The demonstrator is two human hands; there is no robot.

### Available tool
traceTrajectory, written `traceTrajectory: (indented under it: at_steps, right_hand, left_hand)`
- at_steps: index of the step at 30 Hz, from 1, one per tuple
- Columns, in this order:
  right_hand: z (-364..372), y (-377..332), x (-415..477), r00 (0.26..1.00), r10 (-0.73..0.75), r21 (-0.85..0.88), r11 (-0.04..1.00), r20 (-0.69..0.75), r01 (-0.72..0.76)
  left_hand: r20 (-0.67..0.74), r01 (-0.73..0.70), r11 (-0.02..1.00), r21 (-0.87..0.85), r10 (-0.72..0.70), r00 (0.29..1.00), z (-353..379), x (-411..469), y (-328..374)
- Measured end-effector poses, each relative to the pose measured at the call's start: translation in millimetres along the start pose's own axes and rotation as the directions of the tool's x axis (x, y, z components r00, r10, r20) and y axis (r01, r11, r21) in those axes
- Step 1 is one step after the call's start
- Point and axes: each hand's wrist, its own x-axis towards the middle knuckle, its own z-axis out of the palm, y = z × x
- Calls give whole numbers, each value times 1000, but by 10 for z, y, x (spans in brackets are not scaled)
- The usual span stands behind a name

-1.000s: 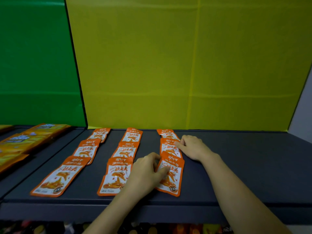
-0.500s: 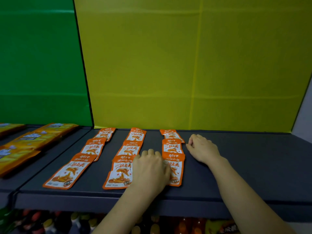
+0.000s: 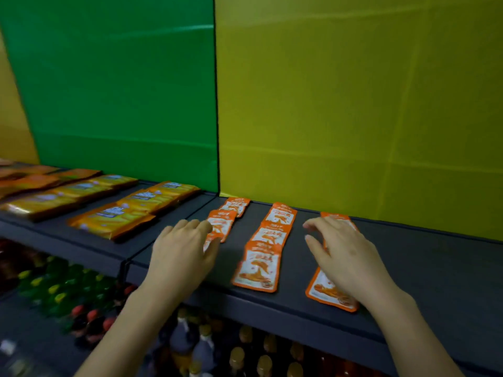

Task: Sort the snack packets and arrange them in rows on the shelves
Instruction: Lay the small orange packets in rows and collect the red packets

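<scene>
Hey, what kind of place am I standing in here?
Probably a shop aisle, or a mock-up of one: small orange snack packets lie in rows on a dark grey shelf, larger yellow packets lie alongside, and capped bottles crowd the level below.

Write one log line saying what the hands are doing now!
left hand: flat over left packet row | right hand: flat over right row | middle row: untouched | dark shelf

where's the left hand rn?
Head view: left hand is spread palm-down over the front of the leftmost row of orange packets, on the dark shelf below the yellow backing's left edge.
</scene>
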Motion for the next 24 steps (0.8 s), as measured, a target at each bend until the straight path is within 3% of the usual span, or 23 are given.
traceTrajectory:
  at_steps: [7,13,19,24]
  right_hand:
    - [320,-1058,196,959,-280,198,942,28,270]
    - [793,-2111,270,889,-444,269,875,114,403]
    - [1244,-3249,194,827,-539,362,811,160,459]
    - [1597,-4190,175,811,-563,393,789,157,472]
  left_hand:
    - [55,242,968,61,-245,968,-209,-593,-1066]
    - [-6,352,926,135,-355,935,-342,-1201,-1982]
    - [26,407,882,238,-424,905,-448,-1774,-3054]
    - [-49,450,867,216,-451,891,-547,-2138,-3931]
